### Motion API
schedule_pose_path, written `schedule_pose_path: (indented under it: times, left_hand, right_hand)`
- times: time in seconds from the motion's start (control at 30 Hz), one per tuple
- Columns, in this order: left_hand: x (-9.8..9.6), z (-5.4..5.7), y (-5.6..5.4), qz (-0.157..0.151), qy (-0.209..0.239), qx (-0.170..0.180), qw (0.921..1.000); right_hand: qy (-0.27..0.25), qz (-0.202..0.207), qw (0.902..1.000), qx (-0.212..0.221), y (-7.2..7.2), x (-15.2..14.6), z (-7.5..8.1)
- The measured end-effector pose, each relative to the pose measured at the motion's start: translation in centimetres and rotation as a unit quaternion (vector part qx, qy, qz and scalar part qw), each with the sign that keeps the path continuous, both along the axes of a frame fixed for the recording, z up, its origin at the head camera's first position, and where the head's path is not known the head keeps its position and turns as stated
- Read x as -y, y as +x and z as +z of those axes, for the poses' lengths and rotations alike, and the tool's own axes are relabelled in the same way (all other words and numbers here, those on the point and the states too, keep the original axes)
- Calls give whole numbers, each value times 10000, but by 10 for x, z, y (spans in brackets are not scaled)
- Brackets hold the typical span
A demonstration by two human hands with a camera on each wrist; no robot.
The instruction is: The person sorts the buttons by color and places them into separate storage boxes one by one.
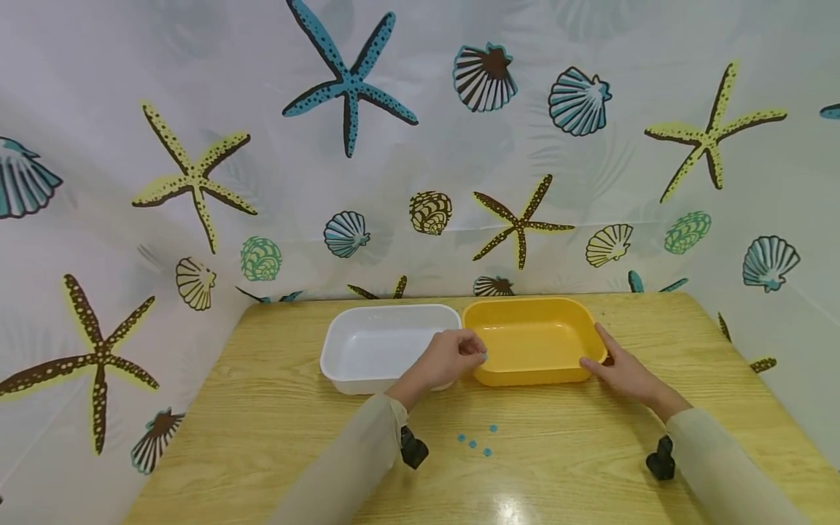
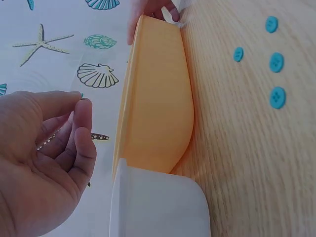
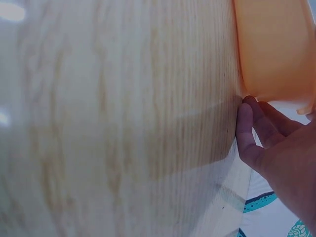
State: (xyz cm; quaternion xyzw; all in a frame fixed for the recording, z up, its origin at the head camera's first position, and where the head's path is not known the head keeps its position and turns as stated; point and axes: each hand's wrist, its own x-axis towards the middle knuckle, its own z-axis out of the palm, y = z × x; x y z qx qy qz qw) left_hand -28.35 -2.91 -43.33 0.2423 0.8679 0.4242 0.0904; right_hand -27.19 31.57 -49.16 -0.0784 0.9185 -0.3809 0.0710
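My left hand [image 1: 448, 357] is over the near left corner of a yellow plastic tub [image 1: 525, 376], pinching a small blue button [image 1: 484, 356] between thumb and forefinger. In the left wrist view just a sliver of that button [image 2: 82, 95] shows at the fingertips. At the tub's right end my right hand [image 1: 623, 370] grips the wall, thumb at the near rim and fingers around the side. The right wrist view has those fingers [image 3: 247, 118] curled at the tub's lower edge. Several blue four-hole buttons [image 2: 277, 98] lie on the table in front of the tub.
A white plastic tub [image 1: 335, 364] stands directly left of the yellow one, partly behind my left forearm. Both rest toward the back of a wood-grain table [image 1: 262, 423]. A cloth printed with starfish and shells [image 1: 407, 160] hangs behind and along both sides.
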Motion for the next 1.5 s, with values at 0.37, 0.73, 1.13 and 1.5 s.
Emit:
schedule_pose_path:
  times: [0.37,0.73,1.13,1.5]
  left_hand:
    - [-18,1,-15,40,90,119,9999]
    - [-31,-4,-21,156,282,425,9986]
    - [-39,-14,-25,401,649,638,9950]
    - [-39,-16,-27,314,664,569,9957]
  right_hand:
    - [-27,2,10000,14,-1,0,0]
    - [-61,13,10000,12,-4,-3,-4]
    - [-68,-11,10000,33,-6,-4,-6]
    - [-136,20,9999,11,-5,-5,-8]
